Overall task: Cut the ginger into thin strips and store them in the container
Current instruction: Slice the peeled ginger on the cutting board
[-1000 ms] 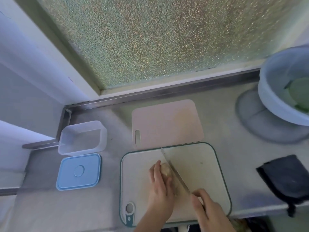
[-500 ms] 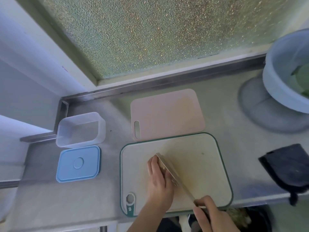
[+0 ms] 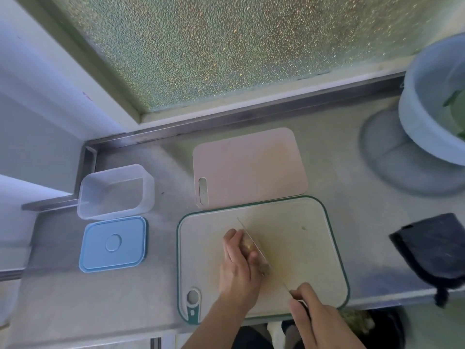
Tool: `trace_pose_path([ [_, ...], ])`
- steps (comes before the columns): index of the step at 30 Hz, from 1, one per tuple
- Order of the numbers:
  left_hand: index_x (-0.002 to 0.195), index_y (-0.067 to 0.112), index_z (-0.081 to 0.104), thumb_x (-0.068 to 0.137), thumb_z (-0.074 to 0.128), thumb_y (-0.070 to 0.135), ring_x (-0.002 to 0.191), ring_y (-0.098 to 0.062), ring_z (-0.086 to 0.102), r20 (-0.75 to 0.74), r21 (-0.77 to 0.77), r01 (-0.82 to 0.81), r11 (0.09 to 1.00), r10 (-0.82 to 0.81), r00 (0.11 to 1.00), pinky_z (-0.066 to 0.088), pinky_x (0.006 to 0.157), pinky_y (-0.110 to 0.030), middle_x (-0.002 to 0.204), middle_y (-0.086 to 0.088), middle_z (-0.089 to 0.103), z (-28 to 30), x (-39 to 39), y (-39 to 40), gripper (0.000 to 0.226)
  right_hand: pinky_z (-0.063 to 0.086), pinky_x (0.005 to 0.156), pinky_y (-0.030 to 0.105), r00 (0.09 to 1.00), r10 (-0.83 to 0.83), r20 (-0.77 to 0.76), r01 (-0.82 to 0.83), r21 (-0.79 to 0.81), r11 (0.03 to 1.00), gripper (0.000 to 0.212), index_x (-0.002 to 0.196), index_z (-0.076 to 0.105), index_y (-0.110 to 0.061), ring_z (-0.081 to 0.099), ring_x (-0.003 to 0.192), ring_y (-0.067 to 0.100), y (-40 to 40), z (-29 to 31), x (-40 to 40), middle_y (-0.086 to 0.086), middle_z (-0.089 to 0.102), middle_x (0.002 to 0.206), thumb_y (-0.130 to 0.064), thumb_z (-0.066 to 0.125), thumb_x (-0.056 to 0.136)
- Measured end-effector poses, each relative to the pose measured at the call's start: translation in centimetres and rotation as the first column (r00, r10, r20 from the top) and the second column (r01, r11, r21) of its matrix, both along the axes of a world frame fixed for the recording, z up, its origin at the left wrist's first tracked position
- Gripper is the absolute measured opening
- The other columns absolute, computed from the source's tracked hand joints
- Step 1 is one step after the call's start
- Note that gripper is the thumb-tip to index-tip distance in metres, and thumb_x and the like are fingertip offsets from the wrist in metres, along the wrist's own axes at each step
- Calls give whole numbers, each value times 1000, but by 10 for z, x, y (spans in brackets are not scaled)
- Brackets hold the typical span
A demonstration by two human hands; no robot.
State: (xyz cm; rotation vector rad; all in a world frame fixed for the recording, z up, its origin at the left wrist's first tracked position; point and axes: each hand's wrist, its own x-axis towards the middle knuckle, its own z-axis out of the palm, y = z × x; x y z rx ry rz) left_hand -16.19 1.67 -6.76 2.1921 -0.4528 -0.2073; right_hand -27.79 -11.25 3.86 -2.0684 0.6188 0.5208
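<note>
Ginger: on my white cutting board, under my left hand, fingers curled over it.
Right hand: gripping the knife handle, blade flush against the ginger.
Change: blade sits lower and flatter than a second ago.
Container: open, far left.

lid: light blue
container: clear, frosted
near board: cream, green rim
far board: pale pink
cloth: dark, perhaps black
window glass: speckled, greenish

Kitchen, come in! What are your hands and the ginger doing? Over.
Left hand holds ginger on white cutting board. Right hand grips knife, blade against ginger. Container open, nothing blocking.
</note>
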Motion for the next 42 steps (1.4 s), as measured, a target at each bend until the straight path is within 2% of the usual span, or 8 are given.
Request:
trace_pose_path([
  [8, 135, 21, 31, 103, 33, 45, 97, -19, 55, -4, 2, 36, 999, -36, 999, 54, 73, -44, 135, -16, 47, 0, 4, 3, 40, 41, 63, 18, 998, 66, 9, -66, 19, 998, 16, 93, 34, -34, 55, 62, 7, -7, 2, 15, 0, 55, 63, -46, 25, 99],
  [16, 135, 17, 29, 99, 38, 27, 98, -8, 49, 12, -28, 57, 998, -56, 998, 49, 76, -30, 137, -21, 45, -2, 4, 3, 38, 43, 64, 14, 1000, 28, 10, -29, 76, 997, 42, 91, 39, -32, 60, 71, 4, -12, 5, 13, -9, 64, 74, -62, 14, 79],
  [20, 137, 13, 28, 99, 38, 20, 106, -28, 56, 9, -73, 68, 995, -67, 998, 50, 83, -37, 135, -27, 45, -11, 3, 8, 40, 43, 66, 18, 997, 72, 43, -75, 78, 994, 25, 92, 37, -32, 58, 64, 8, -7, 2, 21, -1, 60, 67, -51, 21, 94],
  [24, 136, 11, 28, 97, 38, 17, 103, -27, 56, 23, -72, 90, 993, -89, 996, 52, 75, -40, 133, -27, 45, -14, 5, 7, 40, 31, 49, 21, 972, 113, 205, -135, 97, 986, 25, 84, 36, -29, 46, 47, 10, -5, -10, 44, -17, 55, 58, -50, 26, 92],
  [29, 138, 12, 26, 99, 39, 21, 103, -36, 58, 41, -68, 129, 989, -126, 991, 54, 78, -44, 134, -28, 43, -17, 5, 11, 42, 40, 66, 12, 994, 90, 65, -89, -19, 996, 54, 93, 37, -37, 55, 72, -7, -5, 0, 16, -28, 60, 82, -71, -1, 73],
  [34, 135, 13, 28, 108, 28, 42, 95, -31, 61, 80, -44, 107, 993, -103, 991, 55, 72, -38, 135, -27, 45, -15, 6, 7, 41, 31, 51, 26, 976, 96, 195, -114, 85, 990, 31, 83, 38, -27, 45, 47, 12, -9, -27, 39, -10, 54, 59, -55, 25, 91],
  [39, 135, 10, 28, 103, 38, 29, 85, -33, 61, 64, -26, 133, 991, -131, 989, 55, 64, -38, 131, -28, 48, -11, 4, 7, 38, 37, 60, 10, 999, 38, 32, -39, 9, 999, 37, 88, 35, -33, 55, 64, -3, -6, -8, 13, 2, 54, 63, -60, 11, 81],
  [42, 135, 10, 28, 105, 37, 32, 100, -27, 55, 42, -72, 90, 993, -87, 995, 49, 78, -32, 136, -28, 43, -11, 6, 7, 39, 39, 63, 14, 996, 89, -5, -89, 48, 995, 35, 87, 35, -34, 55, 67, 0, -7, -13, 13, -24, 59, 78, -60, 12, 84],
])
